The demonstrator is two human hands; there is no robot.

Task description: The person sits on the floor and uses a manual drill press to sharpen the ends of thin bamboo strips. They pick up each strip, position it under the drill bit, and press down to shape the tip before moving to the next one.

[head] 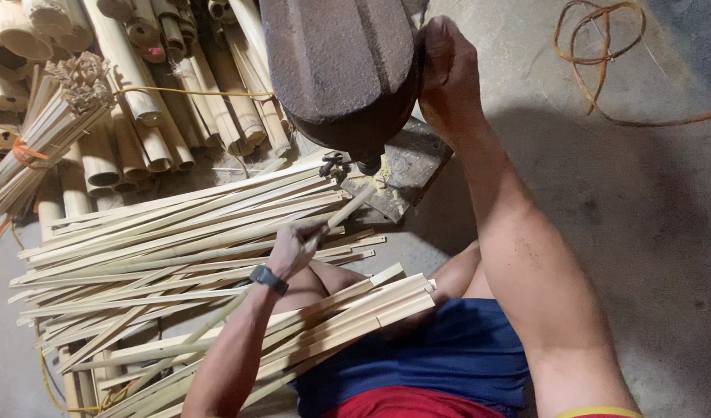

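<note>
left hand (292, 249) gripping a bamboo strip (347, 209), tip pointing at 1 o'clock under the rusty machine head (340, 70) | right hand (447, 77) clasping that head's side | bamboo slat pile (169, 240) lying at 9 o'clock

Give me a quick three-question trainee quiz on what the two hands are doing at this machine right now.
1. True or false: the left hand grips a bamboo strip whose far end points at the machine's bit.
2. Which does the right hand rest on? A) the orange cord B) the rusty machine head C) the tied bundle of strips
3. Fill in: the loose pile of split strips lies on the person's ____ side.

Key
1. True.
2. B; the orange cord lies apart on the floor, and the tied bundle leans on the bamboo tubes.
3. Left.
</note>
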